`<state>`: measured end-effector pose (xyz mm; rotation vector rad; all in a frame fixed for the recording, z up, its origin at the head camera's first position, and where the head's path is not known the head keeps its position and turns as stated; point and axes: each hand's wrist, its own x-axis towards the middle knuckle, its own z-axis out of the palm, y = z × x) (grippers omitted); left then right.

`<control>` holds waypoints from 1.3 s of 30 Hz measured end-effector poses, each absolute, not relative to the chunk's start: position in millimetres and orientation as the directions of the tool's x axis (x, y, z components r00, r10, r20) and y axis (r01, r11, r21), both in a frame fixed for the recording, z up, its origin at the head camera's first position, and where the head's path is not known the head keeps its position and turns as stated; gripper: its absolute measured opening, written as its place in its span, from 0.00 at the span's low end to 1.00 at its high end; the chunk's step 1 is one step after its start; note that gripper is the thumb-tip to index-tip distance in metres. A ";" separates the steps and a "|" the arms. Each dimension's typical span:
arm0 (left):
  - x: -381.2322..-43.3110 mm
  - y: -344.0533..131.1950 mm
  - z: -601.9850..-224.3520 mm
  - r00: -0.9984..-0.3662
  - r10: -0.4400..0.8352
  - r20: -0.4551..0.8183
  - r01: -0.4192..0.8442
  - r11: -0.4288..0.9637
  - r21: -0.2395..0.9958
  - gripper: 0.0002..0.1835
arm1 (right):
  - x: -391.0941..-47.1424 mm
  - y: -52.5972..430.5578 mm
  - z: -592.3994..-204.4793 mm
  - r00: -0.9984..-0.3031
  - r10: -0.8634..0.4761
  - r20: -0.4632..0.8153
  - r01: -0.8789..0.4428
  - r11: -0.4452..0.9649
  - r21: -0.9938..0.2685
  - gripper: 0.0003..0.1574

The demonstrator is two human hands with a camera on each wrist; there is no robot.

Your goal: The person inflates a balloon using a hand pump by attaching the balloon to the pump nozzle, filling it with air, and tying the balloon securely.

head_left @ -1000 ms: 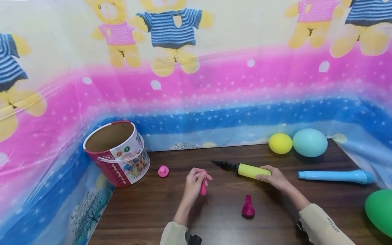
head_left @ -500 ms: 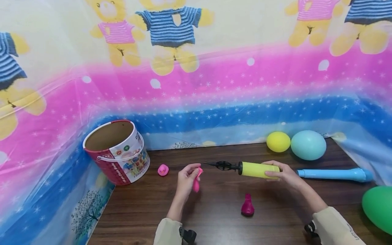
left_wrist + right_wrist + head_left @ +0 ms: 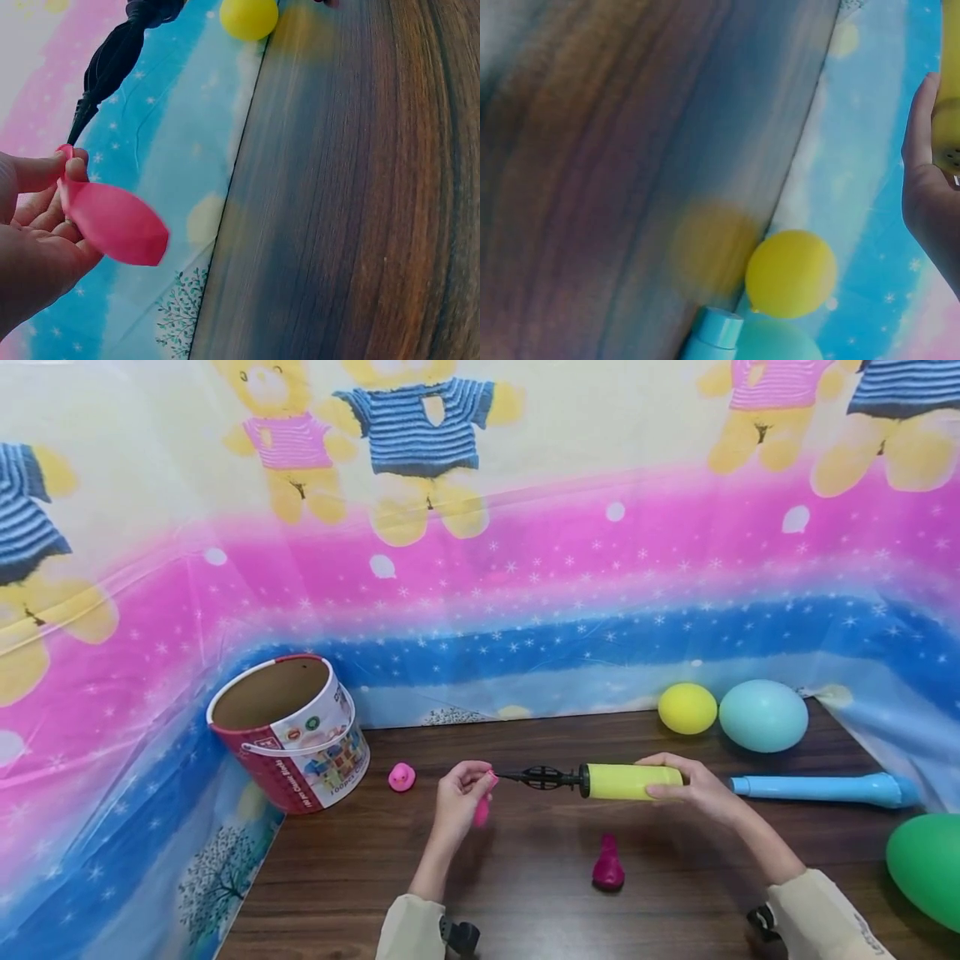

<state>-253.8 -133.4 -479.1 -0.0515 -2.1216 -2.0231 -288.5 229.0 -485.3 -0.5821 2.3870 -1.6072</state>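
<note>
Closer now than half a second ago, the black plastic nozzle (image 3: 540,777) of a cylindrical yellow hand pump (image 3: 626,782) has met the neck of a limp pink rubber balloon (image 3: 120,221); earlier a small gap parted them. Whether the tip sits inside the neck cannot be told. The left hand (image 3: 459,789) has its grip pinching that neck between thumb and fingers, the balloon's body hanging below. The right hand (image 3: 697,789) has its grip curled round the pump's rear end, holding it nearly level above a dark wood-grain desk (image 3: 337,885). Nearer the person, below the pump, lies a deflated magenta balloon (image 3: 608,868). Left of the hands are a small pink toy duck (image 3: 401,777) and a red-and-white cardboard bucket (image 3: 341,764). At right lie round yellow (image 3: 687,708) and pale-blue (image 3: 763,716) balloons, side by side, a long light-blue plastic tube (image 3: 817,789) and a large green balloon (image 3: 930,868).
</note>
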 end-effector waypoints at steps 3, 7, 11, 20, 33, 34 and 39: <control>-251.3 -132.6 -475.6 -0.977 -0.074 0.200 0.191 0.121 0.974 0.10 | -289.4 227.1 -481.4 -0.899 -0.432 0.074 -0.250 0.364 -0.897 0.28; -241.7 -130.3 -462.6 -0.974 0.012 0.227 0.223 0.236 0.946 0.10 | -289.7 222.2 -477.4 -0.892 -0.441 0.102 -0.282 0.365 -0.887 0.27; -233.2 -126.3 -452.4 -0.970 0.079 0.230 0.243 0.277 0.930 0.10 | -288.3 217.2 -475.6 -0.882 -0.456 0.121 -0.295 0.332 -0.896 0.26; -237.3 -125.3 -440.0 -0.969 0.119 0.217 0.242 0.275 0.930 0.11 | -279.4 219.1 -471.3 -0.837 -0.547 0.009 -0.213 0.310 -0.927 0.30; -251.9 -121.1 -447.8 -0.921 -0.218 0.323 0.193 0.465 0.864 0.21 | -266.2 190.1 -484.3 -0.882 -0.466 0.073 -0.187 0.204 -0.961 0.33; -252.9 -121.0 -447.3 -0.958 -0.170 0.233 0.162 0.349 0.923 0.22 | -265.8 187.5 -485.1 -0.881 -0.466 0.081 -0.190 0.192 -0.963 0.33; -257.1 -119.0 -443.0 -0.990 0.119 0.077 0.033 -0.340 0.940 0.23 | -260.5 171.7 -490.1 -0.863 -0.493 0.111 -0.189 0.112 -0.975 0.33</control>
